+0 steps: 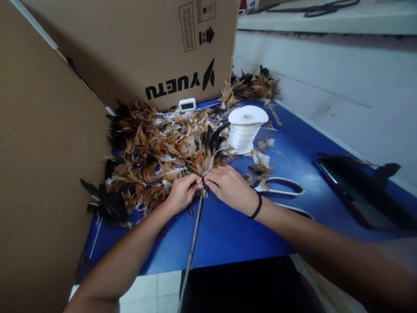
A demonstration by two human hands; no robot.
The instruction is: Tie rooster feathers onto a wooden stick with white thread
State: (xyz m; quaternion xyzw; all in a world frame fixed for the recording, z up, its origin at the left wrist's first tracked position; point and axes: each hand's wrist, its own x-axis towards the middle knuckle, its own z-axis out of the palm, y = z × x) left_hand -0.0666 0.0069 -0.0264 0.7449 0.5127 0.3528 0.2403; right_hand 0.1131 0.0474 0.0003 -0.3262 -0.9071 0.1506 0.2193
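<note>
A thin stick [194, 237] runs from below the table edge up to a bunch of brown feathers [201, 161] at the middle of the table. My left hand [183, 191] pinches the white ribbon at the base of this bunch. From the right, my right hand [228, 187], with a black band at its wrist, closes its fingers on the same white ribbon [211, 164]. Both sets of fingertips nearly touch where stick and feathers meet. Behind my right hand stands a spool of white ribbon [243, 134].
Loose brown and black feathers [153, 152] cover the left of the blue table [234, 243]. Scissors [286, 186] lie partly under my right forearm, a phone [358, 191] farther right. A small digital timer [187, 104] stands before a large cardboard box [130, 48].
</note>
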